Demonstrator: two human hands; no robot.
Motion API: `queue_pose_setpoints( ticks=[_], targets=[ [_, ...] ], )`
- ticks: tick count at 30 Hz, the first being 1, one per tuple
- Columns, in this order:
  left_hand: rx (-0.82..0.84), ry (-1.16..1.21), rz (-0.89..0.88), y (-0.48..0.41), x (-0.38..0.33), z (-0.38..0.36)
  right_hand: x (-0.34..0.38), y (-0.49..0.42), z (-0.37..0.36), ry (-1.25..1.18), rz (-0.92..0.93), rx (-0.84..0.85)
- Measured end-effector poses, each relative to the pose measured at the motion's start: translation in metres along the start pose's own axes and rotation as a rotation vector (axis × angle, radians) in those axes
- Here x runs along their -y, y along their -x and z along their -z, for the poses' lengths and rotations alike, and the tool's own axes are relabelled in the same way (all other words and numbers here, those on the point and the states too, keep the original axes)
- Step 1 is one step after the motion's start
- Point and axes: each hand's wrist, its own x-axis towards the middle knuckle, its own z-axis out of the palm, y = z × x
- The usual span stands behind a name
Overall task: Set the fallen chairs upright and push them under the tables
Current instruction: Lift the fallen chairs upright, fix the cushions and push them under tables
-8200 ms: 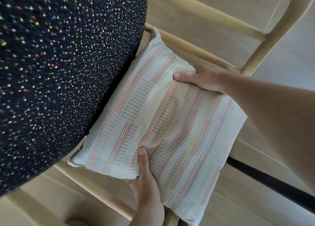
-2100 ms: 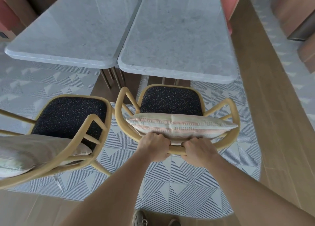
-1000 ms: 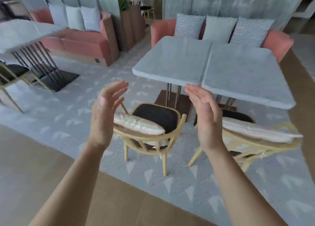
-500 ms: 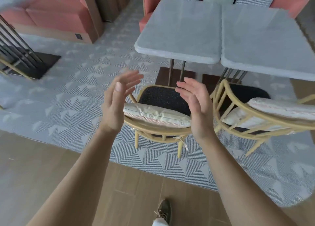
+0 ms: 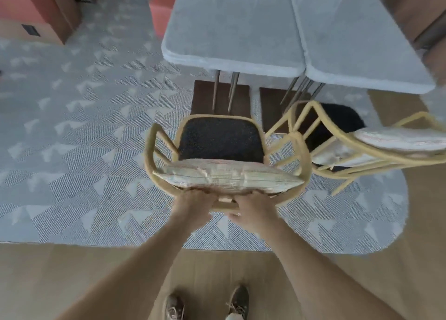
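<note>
A wooden armchair (image 5: 149,150) with a dark speckled seat (image 5: 220,138) stands upright on the rug, facing the left grey marble table (image 5: 229,25). A striped cushion (image 5: 224,177) leans against its backrest. My left hand (image 5: 193,206) and my right hand (image 5: 253,211) both grip the top rail of the backrest, side by side. The seat's front edge lies just short of the table's near edge. A second armchair (image 5: 337,136) with its own cushion stands to the right, its seat partly under the right table (image 5: 357,37).
A grey patterned rug (image 5: 72,138) covers the floor under the tables; I stand on wood flooring (image 5: 72,271) at its near edge. Pink sofas (image 5: 24,3) sit at the far left and behind the tables. Metal table legs (image 5: 224,93) stand ahead of the chair.
Both hands were open in the air above the left chair; now they have come down and closed on its backrest. The view has tilted down.
</note>
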Motion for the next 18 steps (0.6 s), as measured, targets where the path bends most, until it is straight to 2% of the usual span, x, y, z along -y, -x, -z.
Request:
queue_pose_setpoints(
  ticks=[3,6,8,18],
  targets=[
    [0.008,-0.129,-0.024,-0.019,0.008,-0.006,-0.002,-0.02,0.007,0.12,-0.033,0.164],
    [0.022,-0.173,-0.162,-0.039,0.02,-0.004,-0.015,-0.035,0.01,0.14,0.014,0.151],
    [0.023,-0.174,-0.191,-0.049,0.027,-0.001,-0.019,-0.043,0.013,0.129,0.031,0.127],
    [0.036,-0.157,-0.142,-0.134,0.047,0.038,-0.057,-0.116,0.061,0.121,0.073,0.112]
  ],
)
